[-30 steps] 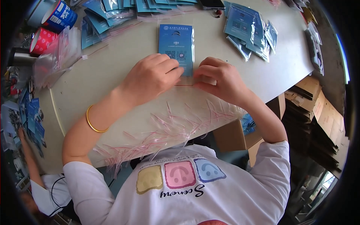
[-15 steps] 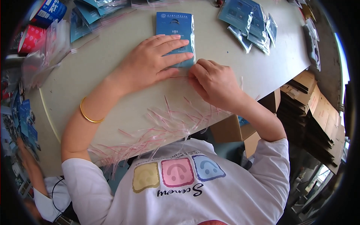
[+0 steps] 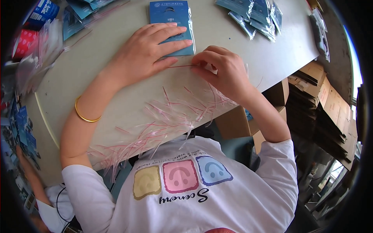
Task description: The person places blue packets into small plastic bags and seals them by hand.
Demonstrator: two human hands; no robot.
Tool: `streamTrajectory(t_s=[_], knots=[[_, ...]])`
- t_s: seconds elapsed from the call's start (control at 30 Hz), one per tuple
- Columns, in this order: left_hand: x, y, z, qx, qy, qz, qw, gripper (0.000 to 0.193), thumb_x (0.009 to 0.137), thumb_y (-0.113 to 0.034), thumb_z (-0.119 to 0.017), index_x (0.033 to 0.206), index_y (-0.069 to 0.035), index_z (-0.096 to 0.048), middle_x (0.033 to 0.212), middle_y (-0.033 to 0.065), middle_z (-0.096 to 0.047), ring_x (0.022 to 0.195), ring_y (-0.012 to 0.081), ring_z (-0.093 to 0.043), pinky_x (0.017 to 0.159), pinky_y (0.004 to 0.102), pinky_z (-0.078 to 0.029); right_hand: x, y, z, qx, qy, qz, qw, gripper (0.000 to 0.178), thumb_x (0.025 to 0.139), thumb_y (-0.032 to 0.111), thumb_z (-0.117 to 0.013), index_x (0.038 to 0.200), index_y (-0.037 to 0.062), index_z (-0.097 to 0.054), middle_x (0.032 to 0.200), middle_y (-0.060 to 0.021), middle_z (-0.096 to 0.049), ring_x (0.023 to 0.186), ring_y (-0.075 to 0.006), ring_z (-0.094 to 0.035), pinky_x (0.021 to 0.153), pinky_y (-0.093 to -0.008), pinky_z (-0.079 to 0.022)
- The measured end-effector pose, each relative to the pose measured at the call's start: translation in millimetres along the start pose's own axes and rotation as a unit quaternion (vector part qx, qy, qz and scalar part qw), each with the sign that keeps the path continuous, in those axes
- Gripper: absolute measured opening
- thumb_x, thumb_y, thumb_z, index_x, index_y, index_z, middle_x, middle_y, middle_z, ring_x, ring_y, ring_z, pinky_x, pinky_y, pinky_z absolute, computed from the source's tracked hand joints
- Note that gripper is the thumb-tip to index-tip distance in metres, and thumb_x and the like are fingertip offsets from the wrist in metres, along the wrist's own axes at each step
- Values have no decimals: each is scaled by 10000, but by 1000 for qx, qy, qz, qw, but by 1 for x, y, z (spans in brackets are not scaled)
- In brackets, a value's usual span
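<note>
My left hand (image 3: 145, 50) lies flat with fingers spread over the lower part of a blue printed card (image 3: 168, 16) in a clear plastic sleeve. The sleeve rests on the table, its upper half uncovered. Just below its bottom right corner, my right hand (image 3: 227, 70) pinches the end of a thin plastic strip (image 3: 180, 66) with a red line. That strip runs leftward to my left thumb; whether the thumb touches it I cannot tell. Several similar cut strips (image 3: 155, 134) lie scattered along the table's near edge.
More sleeved blue cards (image 3: 256, 15) are piled at the far right, others (image 3: 79, 17) at the far left. Clear bags (image 3: 40, 58) lie beside a red patterned container (image 3: 25, 43). Cardboard boxes (image 3: 233, 128) stand off the table's right edge. Another person's arm (image 3: 31, 174) shows lower left.
The whole view has shifted, so the table sits higher in the picture. My right hand has drawn slightly away from the sleeve's bottom corner, and the red-lined strip shows more clearly.
</note>
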State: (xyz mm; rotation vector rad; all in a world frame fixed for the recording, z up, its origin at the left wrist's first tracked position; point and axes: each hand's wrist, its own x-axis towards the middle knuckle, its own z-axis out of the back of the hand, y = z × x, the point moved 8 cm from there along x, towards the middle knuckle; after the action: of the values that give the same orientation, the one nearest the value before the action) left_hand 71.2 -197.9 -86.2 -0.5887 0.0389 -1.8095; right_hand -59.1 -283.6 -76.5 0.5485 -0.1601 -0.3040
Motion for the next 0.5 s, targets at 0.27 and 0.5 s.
streamTrajectory(t_s=[0.27,0.5], knots=[[0,1,-1,1,-9,-6,1000,478,921,-186,-672,1397,-209,-632,1478,60,-544,1382,288,-484,1145,456,-390,-8,28,-11,-92,54,65,992,111,921,163,-653,918,55,-629,873,-97,-632,828,-298,-666,671,-422,-536],[-5,6,0,31,2,15,999,450,958,-236,-651,1406,-211,-626,1498,53,-536,1407,287,-466,1162,454,-370,-36,15,78,100,-120,-15,988,104,846,10,-751,940,32,-712,845,-21,-669,686,-117,-582,564,-277,-464]])
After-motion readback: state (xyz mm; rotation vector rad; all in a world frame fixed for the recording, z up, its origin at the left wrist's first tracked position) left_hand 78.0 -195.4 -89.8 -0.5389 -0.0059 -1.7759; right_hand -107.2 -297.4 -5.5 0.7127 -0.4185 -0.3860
